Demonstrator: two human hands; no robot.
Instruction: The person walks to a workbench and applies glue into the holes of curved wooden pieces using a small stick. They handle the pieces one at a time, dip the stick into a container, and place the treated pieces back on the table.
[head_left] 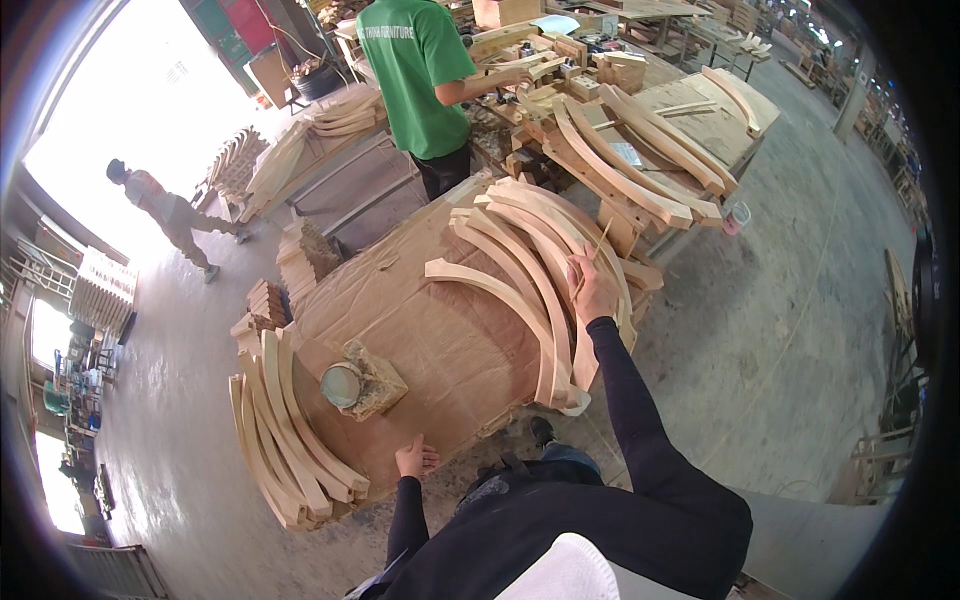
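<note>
The curved wooden pieces (530, 270) lie fanned across the cardboard-covered table (440, 340), the right hand (590, 290) pinching a thin stick (597, 248) over them and the left hand (415, 460) flat, fingers apart, on the near edge, so a nudge could slide the overhanging ends off.

Pale wood pcs (520, 300), brown cardboard (430, 340), green shirt (420, 70).

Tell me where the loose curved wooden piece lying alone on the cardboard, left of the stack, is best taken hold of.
Probably at its near end, by the table's front edge. The curved wooden piece lies flat on the cardboard-covered table, arching away from the person, and its far end sits by the stack of curved pieces. The right hand could come from the right; a hand at each end seems steadier.
</note>
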